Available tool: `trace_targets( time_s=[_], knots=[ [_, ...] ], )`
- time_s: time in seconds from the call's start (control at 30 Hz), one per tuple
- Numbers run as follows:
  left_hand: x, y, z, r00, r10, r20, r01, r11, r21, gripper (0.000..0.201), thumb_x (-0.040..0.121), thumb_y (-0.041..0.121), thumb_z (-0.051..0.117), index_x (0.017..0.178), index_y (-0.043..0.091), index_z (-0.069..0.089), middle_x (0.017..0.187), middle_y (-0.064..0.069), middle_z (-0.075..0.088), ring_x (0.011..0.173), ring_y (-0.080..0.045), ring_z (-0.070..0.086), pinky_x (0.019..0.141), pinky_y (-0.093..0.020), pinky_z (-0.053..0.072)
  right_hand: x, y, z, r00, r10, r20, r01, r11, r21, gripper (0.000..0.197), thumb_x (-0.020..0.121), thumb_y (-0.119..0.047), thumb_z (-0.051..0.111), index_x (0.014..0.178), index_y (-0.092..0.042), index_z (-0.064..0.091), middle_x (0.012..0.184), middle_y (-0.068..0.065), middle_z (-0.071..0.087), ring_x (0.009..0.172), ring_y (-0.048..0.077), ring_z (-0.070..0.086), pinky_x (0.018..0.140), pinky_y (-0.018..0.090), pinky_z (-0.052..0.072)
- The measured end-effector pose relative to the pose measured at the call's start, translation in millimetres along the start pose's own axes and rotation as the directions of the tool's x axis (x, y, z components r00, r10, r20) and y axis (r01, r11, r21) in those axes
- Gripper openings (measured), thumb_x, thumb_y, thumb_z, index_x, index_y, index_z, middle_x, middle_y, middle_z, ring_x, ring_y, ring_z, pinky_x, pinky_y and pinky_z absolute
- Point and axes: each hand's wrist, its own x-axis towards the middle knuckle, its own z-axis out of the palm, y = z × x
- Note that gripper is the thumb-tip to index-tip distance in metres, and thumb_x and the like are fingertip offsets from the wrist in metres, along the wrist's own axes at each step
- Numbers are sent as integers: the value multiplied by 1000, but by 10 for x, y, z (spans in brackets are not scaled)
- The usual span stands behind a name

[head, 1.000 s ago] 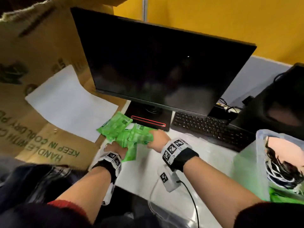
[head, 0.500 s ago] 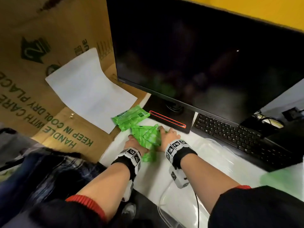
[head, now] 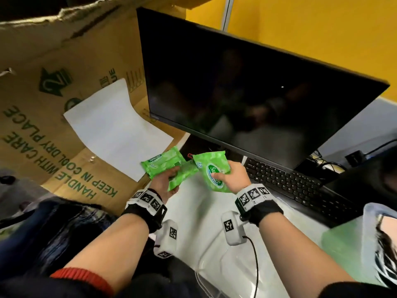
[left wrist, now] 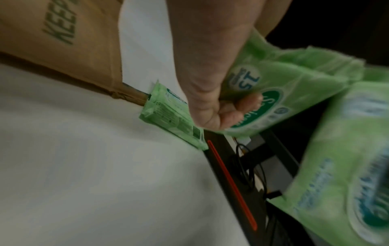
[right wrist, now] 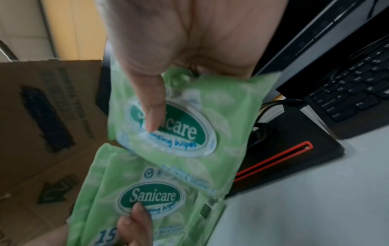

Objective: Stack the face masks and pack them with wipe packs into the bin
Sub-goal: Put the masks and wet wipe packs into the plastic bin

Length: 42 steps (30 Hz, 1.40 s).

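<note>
Each hand holds one green wipe pack above the white table. My left hand [head: 166,182] grips a pack [head: 184,175] by its lower end; its curled fingers [left wrist: 229,114] show in the left wrist view on that pack [left wrist: 280,86]. My right hand [head: 227,176] pinches a second pack [head: 211,166], thumb on its label [right wrist: 168,131]. The left hand's pack [right wrist: 147,198] hangs just below it. A third pack [head: 161,163] lies on the table by the cardboard box. At the far right stands the clear bin [head: 369,229] with face masks [head: 386,263] inside.
A black monitor [head: 247,93] and its stand [right wrist: 284,158] rise right behind the hands, with a keyboard [head: 290,183] to the right. A big cardboard box [head: 53,104] with a white sheet [head: 111,127] walls the left. A clear plastic lid [head: 221,276] lies near the table's front.
Both hands were pressing the packs together on the table; now each has lifted one pack and the two packs are apart. The third pack stays by the box.
</note>
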Motion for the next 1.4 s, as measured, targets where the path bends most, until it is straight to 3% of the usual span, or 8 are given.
trace_targets(
  time_s=[0.13, 0.33, 0.43, 0.53, 0.67, 0.8, 1.1, 1.4],
  knots=[
    [-38, 125, -23, 990, -138, 30, 141, 969, -203, 24, 91, 15, 39, 73, 10, 55, 47, -4, 57, 43, -14, 52, 57, -23, 37, -91, -100, -124, 987, -97, 129, 65, 971, 231, 43, 68, -1, 77, 107, -13, 62, 99, 10, 67, 90, 18, 64, 94, 42, 49],
    [-237, 156, 130, 935, -195, 295, 241, 962, -128, 61, 87, 58, 36, 77, 9, 71, 75, -11, 66, 61, -25, 63, 60, -28, 45, -137, -245, -15, 901, -194, 387, 237, 969, -66, 59, 72, -9, 77, 126, -17, 55, 140, -3, 41, 140, 19, 21, 112, 53, -4],
    [-210, 162, 83, 929, -172, 329, 204, 977, -65, 81, 79, 79, 17, 94, 15, 65, 73, -5, 59, 53, -16, 54, 59, -26, 36, -156, -205, -2, 921, -181, 345, 128, 977, 170, 35, 71, 2, 74, 100, -15, 64, 116, 16, 59, 107, 27, 58, 105, 53, 36],
    [-133, 130, -12, 946, -97, 308, 68, 992, 107, 84, 76, 82, 11, 97, 19, 61, 56, 3, 33, 47, -9, 30, 54, -24, 23, -164, -140, -26, 940, -91, 330, -12, 955, 297, 32, 78, 6, 65, 109, 6, 59, 110, 22, 63, 76, 8, 67, 83, 33, 55],
    [-163, 15, 17, 973, 79, 218, -158, 914, 373, 47, 82, 55, 55, 113, 20, 57, 83, 3, 56, 72, -10, 50, 73, -28, 41, -147, -147, 67, 945, -70, 320, -55, 929, 366, 29, 82, 5, 61, 111, 6, 58, 109, 20, 64, 75, 10, 68, 85, 40, 55],
    [-140, -86, -47, 953, 141, 268, -203, 953, 223, 54, 75, 21, 71, 125, 16, 51, 121, -8, 63, 108, -24, 61, 91, -43, 49, -109, -216, 202, 928, -70, 365, -129, 860, 494, 32, 85, 11, 53, 116, 5, 54, 93, 9, 69, 73, 11, 70, 74, 31, 57],
    [-52, 10, -232, 973, 222, 62, -226, 972, 65, 22, 89, 2, 55, 110, 6, 58, 100, -10, 67, 78, -20, 66, 82, -41, 52, 35, -168, 116, 986, 116, 120, -165, 778, 606, 19, 85, 5, 56, 103, 2, 59, 98, 19, 65, 78, 26, 65, 88, 51, 49],
    [5, -19, -161, 995, 101, -15, -101, 995, -4, 35, 93, 25, 52, 125, 12, 50, 124, -9, 59, 110, -26, 58, 94, -42, 47, 63, -349, 398, 981, 79, 178, -167, 809, 564, 28, 90, 2, 51, 117, -3, 44, 113, 23, 57, 92, 30, 59, 86, 46, 49]
  ],
)
